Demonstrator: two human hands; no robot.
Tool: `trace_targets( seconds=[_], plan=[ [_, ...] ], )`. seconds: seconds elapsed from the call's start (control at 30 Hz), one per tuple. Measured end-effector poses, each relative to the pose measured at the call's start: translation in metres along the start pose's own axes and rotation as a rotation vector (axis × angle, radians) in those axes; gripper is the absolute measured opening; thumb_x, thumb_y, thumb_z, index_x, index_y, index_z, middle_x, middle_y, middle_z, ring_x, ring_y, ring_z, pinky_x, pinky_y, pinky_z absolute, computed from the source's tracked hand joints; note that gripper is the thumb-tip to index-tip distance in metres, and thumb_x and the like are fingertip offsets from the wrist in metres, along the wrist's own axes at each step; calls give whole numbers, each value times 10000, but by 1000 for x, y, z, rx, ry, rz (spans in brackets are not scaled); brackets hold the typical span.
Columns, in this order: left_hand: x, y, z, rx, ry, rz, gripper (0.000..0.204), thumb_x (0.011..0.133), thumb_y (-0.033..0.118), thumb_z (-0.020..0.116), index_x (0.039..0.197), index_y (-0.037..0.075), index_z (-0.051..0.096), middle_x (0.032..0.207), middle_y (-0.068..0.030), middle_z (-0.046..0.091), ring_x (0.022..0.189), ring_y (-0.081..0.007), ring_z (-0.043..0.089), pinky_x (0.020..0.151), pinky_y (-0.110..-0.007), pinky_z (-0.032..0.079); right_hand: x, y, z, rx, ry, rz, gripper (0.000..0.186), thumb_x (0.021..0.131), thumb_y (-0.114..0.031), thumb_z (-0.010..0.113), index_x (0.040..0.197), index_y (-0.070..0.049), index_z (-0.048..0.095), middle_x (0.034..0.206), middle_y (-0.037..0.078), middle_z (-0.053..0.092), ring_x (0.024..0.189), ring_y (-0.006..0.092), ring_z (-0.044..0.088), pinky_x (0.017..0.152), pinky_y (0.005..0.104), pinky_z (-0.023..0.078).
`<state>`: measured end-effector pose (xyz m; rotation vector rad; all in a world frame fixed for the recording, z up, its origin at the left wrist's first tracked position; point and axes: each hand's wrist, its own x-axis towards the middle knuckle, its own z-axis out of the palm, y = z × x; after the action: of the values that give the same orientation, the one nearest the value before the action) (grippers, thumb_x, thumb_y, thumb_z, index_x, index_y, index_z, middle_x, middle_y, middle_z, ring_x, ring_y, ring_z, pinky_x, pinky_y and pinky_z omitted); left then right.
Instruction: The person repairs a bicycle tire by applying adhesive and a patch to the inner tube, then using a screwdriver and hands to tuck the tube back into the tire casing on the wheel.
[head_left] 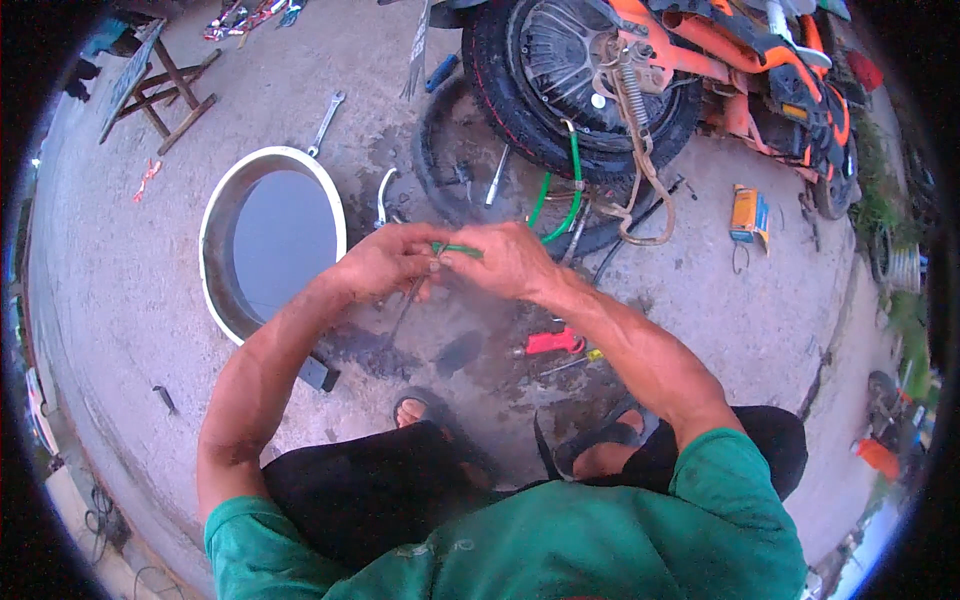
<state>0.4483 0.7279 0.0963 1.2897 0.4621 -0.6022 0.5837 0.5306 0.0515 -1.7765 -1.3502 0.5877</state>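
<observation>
My two hands meet in front of me, over the ground near the wheel. Between their fingertips shows a short piece of green tube (458, 249). My right hand (508, 262) is closed round it, thumb pressed on its side. At the tube's other end, the fingers of my left hand (385, 262) are pinched together. A thin dark strand (405, 312) hangs below my left fingers; where it begins is hidden. Beyond my right hand, a looped green hose (576, 190) lies against the wheel (570, 75); whether it joins the held piece cannot be seen.
An orange motorbike (740, 60) lies at the far right. On the left stands a round basin (212, 235) of grey water, with a spanner (326, 122) beyond it. A red-handled tool (552, 342) lies by my right forearm, a small box (748, 215) farther right, a wooden stool (160, 90) far left.
</observation>
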Motion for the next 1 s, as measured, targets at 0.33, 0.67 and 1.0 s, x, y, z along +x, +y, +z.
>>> trace_targets(
  seconds=[0.33,0.67,1.0],
  plan=[
    [9,-10,22,859,681,423,370,974,143,644,1334,77,597,915,-245,716,857,-403,741,739,-463,581,12,-31,-6,-48,145,360,344,971,-369,649,1015,-38,731,887,256,710,863,472,687,727,547,534],
    [19,-14,-54,924,802,130,393,969,153,579,1357,119,628,1097,-246,732,1015,-352,739,917,-464,574,-10,-18,-6,-116,127,218,342,956,-405,662,973,-65,700,800,212,711,776,462,694,675,560,532],
    [84,74,14,1170,644,748,157,918,178,677,1033,85,729,963,-139,692,913,-387,682,783,-465,555,-23,-13,-31,148,295,36,213,953,-246,697,995,-41,659,793,176,676,739,373,685,632,435,499]
  ],
)
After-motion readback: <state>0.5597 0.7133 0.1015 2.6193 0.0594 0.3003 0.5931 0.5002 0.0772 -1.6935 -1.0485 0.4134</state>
